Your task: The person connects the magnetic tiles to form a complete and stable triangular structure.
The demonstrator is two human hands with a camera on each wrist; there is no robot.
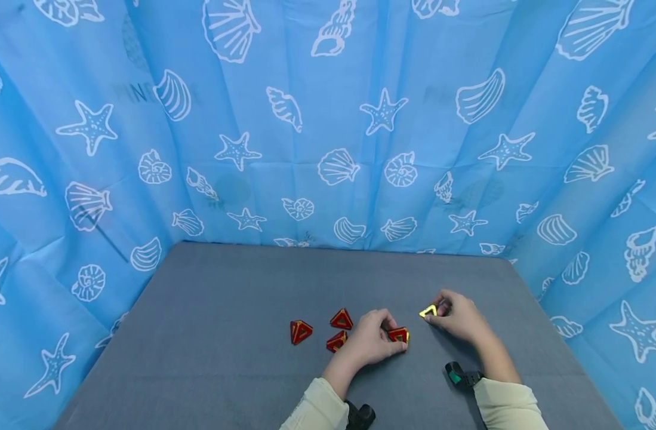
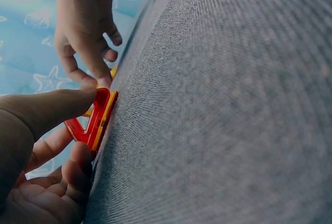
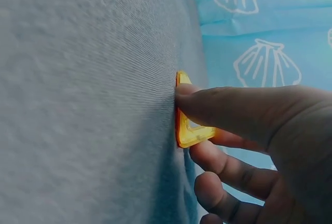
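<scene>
My left hand (image 1: 364,339) holds a small pyramid of red and yellow triangular magnetic tiles (image 1: 397,335) low over the grey table. In the left wrist view, the thumb and fingers grip this red tile piece (image 2: 102,120) at its edges, with yellow showing along one side. To the right, my right hand (image 1: 462,319) pinches a yellow triangular magnetic tile (image 1: 427,312) between thumb and fingers. The right wrist view shows that yellow tile (image 3: 195,139) tilted up from the cloth, the thumb over its face. A narrow gap separates the two hands.
Left of my left hand lie several red and yellow tile pyramids: one at the far left (image 1: 301,331), one behind (image 1: 341,319), and one (image 1: 335,341) close by the wrist, partly hidden. A blue shell-patterned curtain (image 1: 317,131) borders the grey table (image 1: 225,310) at back and sides.
</scene>
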